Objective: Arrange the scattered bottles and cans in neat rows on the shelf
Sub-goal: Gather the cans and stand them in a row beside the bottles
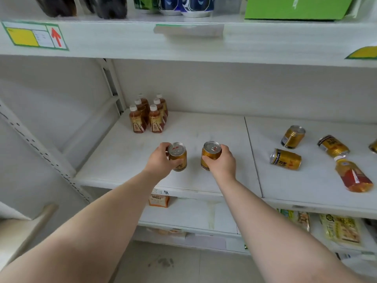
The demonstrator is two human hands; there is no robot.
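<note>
My left hand [160,160] grips an upright gold can [177,155] over the front of the white shelf [126,156]. My right hand [221,162] grips a second upright gold can [211,151] just to the right of it. Several brown tea bottles [148,115] with white caps stand in two neat rows at the back left. On the right part of the shelf three gold cans lie on their sides: one [293,136], another [285,159] and a third [332,146]. A tea bottle [354,176] lies on its side near them.
The shelf above [183,39] holds dark bottles, blue cups and a green box [295,7]. Below, a lower shelf [193,217] carries an orange carton [159,200] and snack packets [340,229]. A perforated upright post [40,152] stands at the left.
</note>
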